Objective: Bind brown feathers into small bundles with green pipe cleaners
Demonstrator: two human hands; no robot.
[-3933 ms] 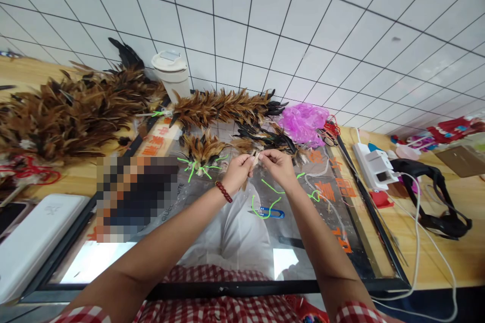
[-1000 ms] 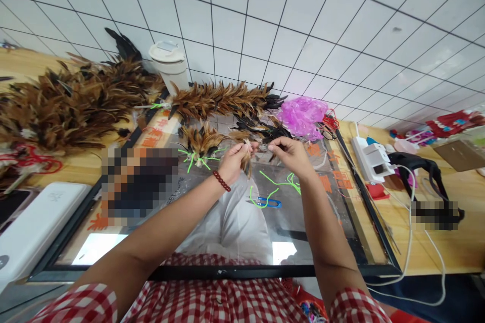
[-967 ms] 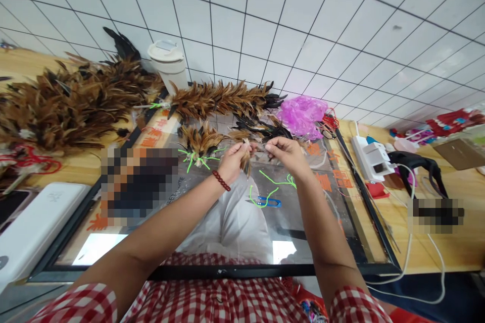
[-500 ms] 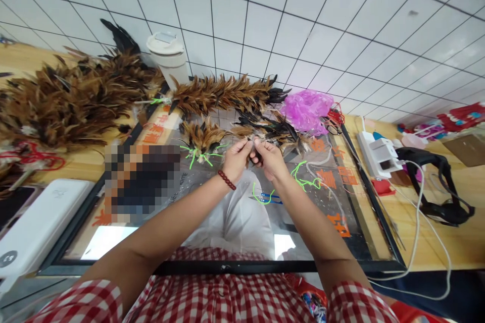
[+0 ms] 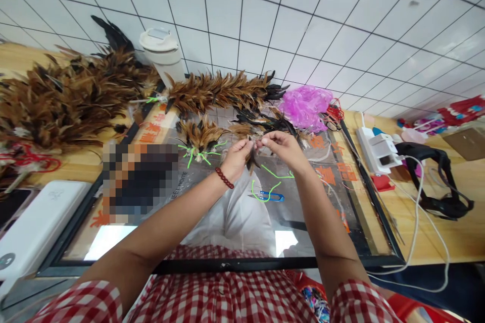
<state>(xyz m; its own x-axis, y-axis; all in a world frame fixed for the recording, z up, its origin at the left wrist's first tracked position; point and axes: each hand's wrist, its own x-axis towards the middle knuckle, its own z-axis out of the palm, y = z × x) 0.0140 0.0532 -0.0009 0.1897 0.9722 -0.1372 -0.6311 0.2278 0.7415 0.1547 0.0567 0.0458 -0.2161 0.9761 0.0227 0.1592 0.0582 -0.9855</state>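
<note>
My left hand, with a dark red bead bracelet at the wrist, pinches a few dark feathers whose tips hang downward. Close beside it, my right hand has thumb and forefinger pressed together at the feathers' upper end; what lies between those fingers is too small to make out. Left of the hands sits a brown feather bunch tied with bright green strings. Loose dark feathers lie just behind the hands. Nearer to me are blue thread snips and a green string.
A long feather strip lies along the tiled wall, beside a white cup. A big feather pile covers the left side. Purple plastic sits at the back. On the right are a power strip and a black strap.
My right hand has shifted slightly up and right, its fingers now more extended. The feathers in my left hand show more plainly, hanging down. The view has shifted a little.
</note>
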